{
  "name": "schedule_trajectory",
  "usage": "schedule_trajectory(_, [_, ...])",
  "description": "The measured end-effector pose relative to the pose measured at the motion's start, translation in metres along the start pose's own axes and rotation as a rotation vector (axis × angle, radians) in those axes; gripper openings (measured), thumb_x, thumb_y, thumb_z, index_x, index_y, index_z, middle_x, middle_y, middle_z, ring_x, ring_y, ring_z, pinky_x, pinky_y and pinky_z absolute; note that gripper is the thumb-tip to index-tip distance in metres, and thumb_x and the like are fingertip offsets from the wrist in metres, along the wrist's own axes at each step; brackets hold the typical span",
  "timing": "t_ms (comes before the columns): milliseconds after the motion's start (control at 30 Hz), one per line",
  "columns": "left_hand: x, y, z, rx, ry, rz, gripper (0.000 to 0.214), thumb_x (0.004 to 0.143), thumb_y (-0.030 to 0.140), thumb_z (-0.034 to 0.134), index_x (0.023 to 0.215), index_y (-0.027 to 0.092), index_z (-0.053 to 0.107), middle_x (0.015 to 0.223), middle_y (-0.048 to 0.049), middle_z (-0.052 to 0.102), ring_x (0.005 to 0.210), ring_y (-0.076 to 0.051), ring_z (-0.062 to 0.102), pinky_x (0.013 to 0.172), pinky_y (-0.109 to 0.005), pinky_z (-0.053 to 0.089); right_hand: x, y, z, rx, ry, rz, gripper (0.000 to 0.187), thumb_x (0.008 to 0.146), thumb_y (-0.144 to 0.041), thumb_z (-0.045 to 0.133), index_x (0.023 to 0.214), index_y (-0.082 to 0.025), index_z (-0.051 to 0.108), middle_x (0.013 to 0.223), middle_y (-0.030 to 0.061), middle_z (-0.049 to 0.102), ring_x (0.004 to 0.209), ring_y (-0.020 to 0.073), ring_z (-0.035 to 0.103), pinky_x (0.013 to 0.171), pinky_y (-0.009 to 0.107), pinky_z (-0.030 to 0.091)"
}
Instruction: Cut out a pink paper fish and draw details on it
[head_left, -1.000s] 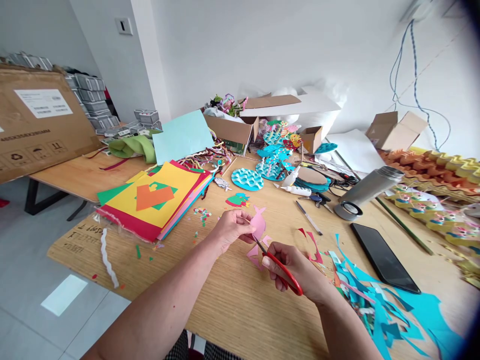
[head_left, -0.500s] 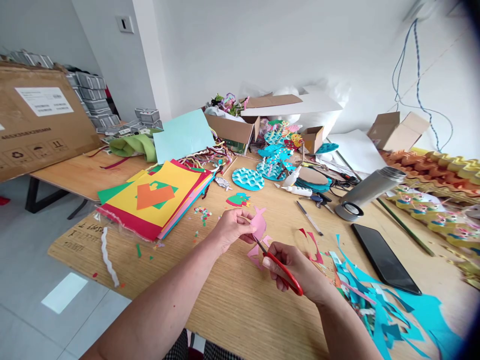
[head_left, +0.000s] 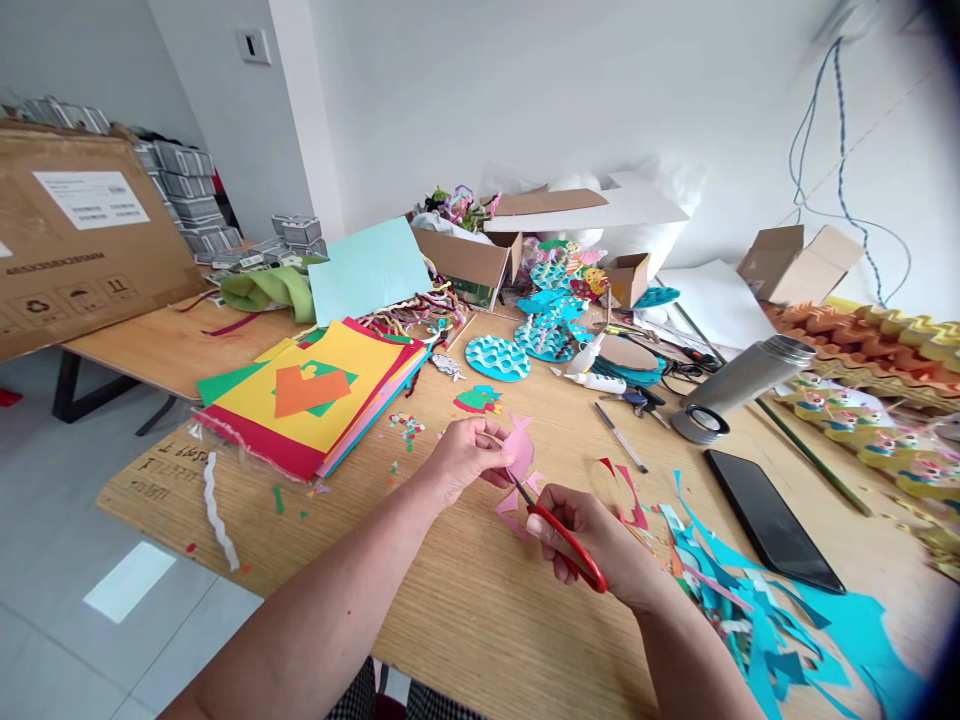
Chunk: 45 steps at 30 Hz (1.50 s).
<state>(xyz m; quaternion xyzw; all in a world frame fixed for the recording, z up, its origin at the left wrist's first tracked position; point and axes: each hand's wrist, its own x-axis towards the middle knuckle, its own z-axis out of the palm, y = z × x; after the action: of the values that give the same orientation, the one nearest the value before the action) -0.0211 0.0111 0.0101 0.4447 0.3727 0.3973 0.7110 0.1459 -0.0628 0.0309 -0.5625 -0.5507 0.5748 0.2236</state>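
My left hand point(head_left: 463, 455) pinches a pink paper shape point(head_left: 519, 450) above the wooden table point(head_left: 465, 600), fingers closed on its left edge. My right hand point(head_left: 592, 545) is wrapped round red-handled scissors point(head_left: 559, 530), whose blades reach up into the lower edge of the pink paper. A pink offcut point(head_left: 511, 510) hangs or lies just below the blades. Both hands are close together near the middle of the table.
A stack of coloured paper sheets point(head_left: 315, 400) lies to the left. Teal paper scraps point(head_left: 757, 620) pile at the right, beside a black phone point(head_left: 772, 520) and a lying steel flask point(head_left: 742, 385). Cardboard boxes point(head_left: 465, 255), blue paper discs point(head_left: 495, 357) and glue bottles point(head_left: 592, 380) crowd the back.
The hands, scissors and pink paper have barely moved; the view has shifted very slightly.
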Motion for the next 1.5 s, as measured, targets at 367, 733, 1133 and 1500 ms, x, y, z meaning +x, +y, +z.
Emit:
schedule_trajectory(367, [-0.0015, 0.0028, 0.0017, -0.032, 0.022, -0.02, 0.032, 0.057, 0.015, 0.075, 0.084, 0.011, 0.058, 0.059, -0.0015, 0.064, 0.049, -0.014, 0.061, 0.046, -0.023, 0.052, 0.0004, 0.0006, -0.0008, -0.02, 0.0, -0.005, 0.045, 0.067, -0.055, 0.072, 0.069, -0.02, 0.044, 0.05, -0.0073, 0.052, 0.039, 0.0074, 0.05, 0.037, 0.018, 0.034])
schedule_trajectory(733, [-0.0014, 0.0025, 0.0021, -0.047, 0.019, -0.018, 0.029, 0.058, 0.013, 0.073, 0.083, 0.011, 0.059, 0.059, -0.0024, 0.065, 0.048, -0.014, 0.061, 0.047, -0.024, 0.052, -0.001, -0.0008, 0.0002, -0.012, 0.008, 0.001, 0.046, 0.065, -0.056, 0.074, 0.068, -0.02, 0.045, 0.05, -0.0077, 0.051, 0.038, 0.007, 0.049, 0.037, 0.019, 0.034])
schedule_trajectory(1133, [-0.0002, 0.0016, 0.0016, -0.053, 0.022, -0.014, 0.027, 0.059, 0.012, 0.071, 0.082, 0.011, 0.059, 0.059, -0.0021, 0.065, 0.047, -0.013, 0.061, 0.047, -0.024, 0.053, 0.0013, 0.0032, -0.0009, 0.009, 0.011, -0.016, 0.046, 0.064, -0.055, 0.075, 0.068, -0.02, 0.045, 0.049, -0.0089, 0.049, 0.037, 0.0064, 0.047, 0.036, 0.018, 0.035])
schedule_trajectory(1500, [-0.0005, 0.0018, 0.0022, -0.044, 0.023, -0.019, 0.027, 0.059, 0.011, 0.07, 0.083, 0.01, 0.058, 0.058, -0.0021, 0.066, 0.048, -0.013, 0.061, 0.048, -0.024, 0.053, 0.0025, 0.0045, -0.0012, 0.001, 0.027, -0.016, 0.047, 0.062, -0.054, 0.077, 0.067, -0.02, 0.045, 0.048, -0.0095, 0.048, 0.036, 0.0055, 0.045, 0.035, 0.017, 0.033])
